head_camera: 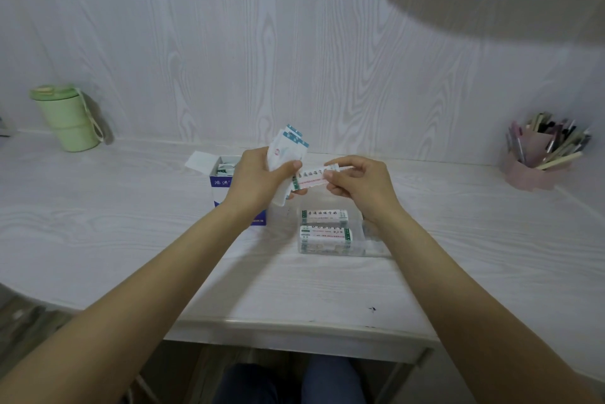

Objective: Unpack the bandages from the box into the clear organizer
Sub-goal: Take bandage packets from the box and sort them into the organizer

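A blue and white box [220, 181] stands open on the table, with more packets visible inside. My left hand [258, 179] grips a fanned stack of white bandage packets [288, 148] above the box's right side. My right hand [358, 182] pinches a wrapped bandage roll [309, 178] with green ends and printed text, held between both hands. Just below, the clear organizer [368, 233] holds two similar wrapped rolls [324, 233], one behind the other.
A green lidded cup [67, 119] with a strap stands at the back left by the wall. A pink holder full of pens [540, 155] sits at the back right. The table's front edge [294, 325] runs below my forearms.
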The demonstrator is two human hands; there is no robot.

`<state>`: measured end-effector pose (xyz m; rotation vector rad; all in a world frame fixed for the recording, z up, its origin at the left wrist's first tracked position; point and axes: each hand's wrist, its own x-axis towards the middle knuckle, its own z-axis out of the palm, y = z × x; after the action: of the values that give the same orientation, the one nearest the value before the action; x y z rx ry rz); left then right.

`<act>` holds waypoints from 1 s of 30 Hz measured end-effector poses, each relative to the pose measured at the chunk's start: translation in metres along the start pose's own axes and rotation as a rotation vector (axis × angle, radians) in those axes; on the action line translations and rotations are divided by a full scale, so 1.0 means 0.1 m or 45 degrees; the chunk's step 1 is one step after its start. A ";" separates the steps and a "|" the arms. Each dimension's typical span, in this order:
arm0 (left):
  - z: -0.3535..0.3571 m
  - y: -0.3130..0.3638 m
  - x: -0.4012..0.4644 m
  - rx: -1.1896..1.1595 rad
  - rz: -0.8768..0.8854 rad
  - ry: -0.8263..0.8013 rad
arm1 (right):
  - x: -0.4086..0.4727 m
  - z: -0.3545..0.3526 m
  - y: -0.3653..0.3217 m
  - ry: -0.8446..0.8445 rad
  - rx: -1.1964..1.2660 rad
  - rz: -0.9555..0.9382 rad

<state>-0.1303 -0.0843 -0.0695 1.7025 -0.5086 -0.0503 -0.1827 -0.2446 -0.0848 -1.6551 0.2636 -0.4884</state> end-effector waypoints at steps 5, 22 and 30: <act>-0.06 -0.02 0.02 -0.120 -0.057 0.030 | 0.08 -0.07 0.22 0.093 -0.535 0.065; 0.00 -0.04 0.00 0.056 0.057 -0.112 | -0.05 0.09 -0.08 -0.093 -0.277 0.010; 0.00 -0.01 -0.03 0.022 0.101 -0.195 | -0.02 0.06 -0.07 -0.178 -0.090 0.087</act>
<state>-0.1330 -0.0831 -0.0714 1.7014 -0.6925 -0.1201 -0.1823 -0.2376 -0.0791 -1.7346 0.2354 -0.3130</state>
